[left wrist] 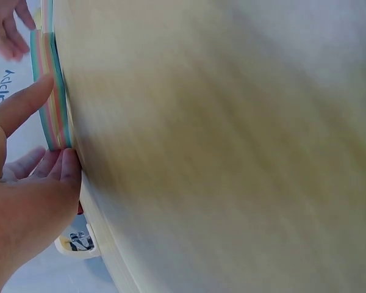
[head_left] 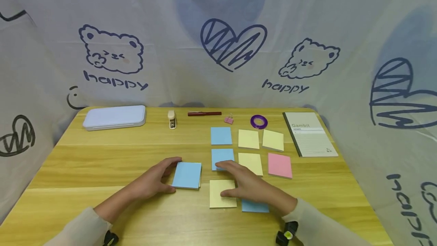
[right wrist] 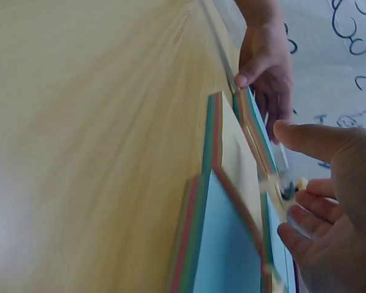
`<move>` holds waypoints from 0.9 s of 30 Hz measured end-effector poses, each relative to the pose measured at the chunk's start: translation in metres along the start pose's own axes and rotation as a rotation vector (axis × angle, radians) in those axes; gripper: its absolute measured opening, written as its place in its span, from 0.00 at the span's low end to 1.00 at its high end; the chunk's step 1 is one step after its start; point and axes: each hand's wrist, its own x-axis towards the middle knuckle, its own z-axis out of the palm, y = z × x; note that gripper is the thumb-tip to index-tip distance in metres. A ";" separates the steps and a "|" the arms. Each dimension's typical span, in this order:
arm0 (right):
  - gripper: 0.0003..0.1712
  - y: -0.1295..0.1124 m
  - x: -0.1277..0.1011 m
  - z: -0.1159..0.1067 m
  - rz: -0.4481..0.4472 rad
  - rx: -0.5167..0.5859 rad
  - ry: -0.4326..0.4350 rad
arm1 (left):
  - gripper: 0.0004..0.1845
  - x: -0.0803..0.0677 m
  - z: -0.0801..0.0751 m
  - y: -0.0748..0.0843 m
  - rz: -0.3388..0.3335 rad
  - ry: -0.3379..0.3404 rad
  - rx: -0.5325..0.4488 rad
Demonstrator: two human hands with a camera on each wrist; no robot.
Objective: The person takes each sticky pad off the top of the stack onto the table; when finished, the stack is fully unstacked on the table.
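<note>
My left hand point(head_left: 155, 179) holds a blue-topped stack of sticky notes point(head_left: 187, 175) by its left side, the thumb at the near corner and the fingers at the far one. Striped teal, pink, yellow and orange edges show on that stack in the left wrist view. Over the pads to its right hovers my right hand point(head_left: 250, 183), fingers loosely spread and holding nothing. Below its thumb lies a yellow sticky note pad point(head_left: 218, 198). A blue pad point(head_left: 222, 156) is near its fingertips, and another blue pad point(head_left: 255, 206) is partly hidden under the wrist.
Farther back lie a blue pad point(head_left: 221, 136), yellow pads point(head_left: 248, 139) and a pink pad point(head_left: 280, 165). Along the back are a white case point(head_left: 115, 117), a correction tape point(head_left: 172, 120), a dark red pen point(head_left: 205, 114), a pink binder clip point(head_left: 229, 119), purple tape point(head_left: 258, 117) and a notebook point(head_left: 310, 139).
</note>
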 end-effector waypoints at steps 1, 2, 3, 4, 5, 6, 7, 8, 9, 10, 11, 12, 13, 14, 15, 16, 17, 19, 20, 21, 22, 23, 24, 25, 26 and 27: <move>0.50 -0.002 0.007 0.003 0.000 0.003 -0.002 | 0.48 0.000 0.000 0.000 -0.002 0.001 0.008; 0.50 -0.003 0.013 0.006 0.000 0.000 -0.001 | 0.48 0.001 0.001 0.001 -0.004 0.002 0.012; 0.50 -0.005 0.020 0.008 0.002 0.001 -0.001 | 0.48 0.001 0.001 0.001 -0.006 0.000 0.011; 0.51 -0.007 0.026 0.010 0.006 -0.001 -0.002 | 0.48 0.002 0.001 0.001 -0.007 0.000 0.012; 0.51 -0.009 0.031 0.012 0.008 -0.004 -0.006 | 0.48 0.002 0.001 0.001 -0.008 0.001 0.012; 0.52 -0.011 0.036 0.015 0.009 -0.013 -0.012 | 0.48 0.002 0.001 0.001 -0.007 0.000 0.011; 0.53 -0.013 0.041 0.017 0.011 -0.015 -0.021 | 0.48 0.002 0.002 0.001 -0.006 0.000 0.009; 0.54 -0.015 0.046 0.019 0.010 -0.025 -0.030 | 0.48 0.002 0.002 0.001 -0.005 0.001 0.009; 0.55 -0.017 0.050 0.021 0.008 -0.031 -0.040 | 0.48 0.002 0.002 0.001 -0.002 0.000 0.009; 0.55 -0.018 0.054 0.023 0.005 -0.044 -0.049 | 0.48 0.002 0.002 0.000 0.000 0.002 0.013; 0.56 -0.020 0.057 0.026 0.002 -0.061 -0.057 | 0.48 0.002 0.001 0.000 0.002 0.004 0.016; 0.56 -0.021 0.060 0.028 0.004 -0.074 -0.065 | 0.48 0.001 0.001 0.000 0.005 0.005 0.021; 0.57 -0.023 0.062 0.030 0.006 -0.086 -0.072 | 0.48 0.001 0.002 0.000 0.006 0.005 0.025; 0.57 -0.025 0.063 0.032 0.009 -0.106 -0.077 | 0.48 0.001 0.002 0.000 0.007 0.006 0.029; 0.57 -0.026 0.065 0.034 0.012 -0.128 -0.080 | 0.48 0.001 0.002 0.000 0.008 0.006 0.033; 0.57 -0.027 0.066 0.036 0.013 -0.154 -0.081 | 0.48 0.001 0.002 0.000 0.008 0.006 0.035; 0.56 -0.029 0.067 0.037 0.012 -0.175 -0.080 | 0.48 0.001 0.002 -0.001 0.008 0.006 0.035; 0.55 -0.031 0.068 0.039 0.014 -0.207 -0.076 | 0.48 0.001 0.002 -0.001 0.008 0.006 0.035; 0.55 -0.032 0.069 0.039 0.013 -0.222 -0.073 | 0.48 0.002 0.002 -0.001 0.007 0.006 0.035; 0.55 -0.033 0.069 0.040 0.013 -0.233 -0.069 | 0.48 0.002 0.002 -0.001 0.007 0.005 0.036; 0.54 -0.033 0.069 0.040 0.012 -0.239 -0.066 | 0.48 0.002 0.002 -0.001 0.006 0.006 0.034; 0.54 -0.033 0.069 0.040 0.013 -0.237 -0.063 | 0.48 0.002 0.002 -0.001 0.006 0.005 0.033; 0.54 -0.034 0.069 0.040 0.016 -0.232 -0.061 | 0.48 0.002 0.002 -0.001 0.006 0.005 0.032; 0.54 -0.033 0.069 0.040 0.018 -0.228 -0.059 | 0.48 0.002 0.002 -0.001 0.006 0.004 0.032; 0.54 -0.032 0.070 0.040 0.019 -0.223 -0.057 | 0.48 0.002 0.002 -0.001 0.006 0.003 0.032; 0.53 -0.032 0.070 0.040 0.019 -0.216 -0.055 | 0.48 0.002 0.002 -0.001 0.006 0.003 0.032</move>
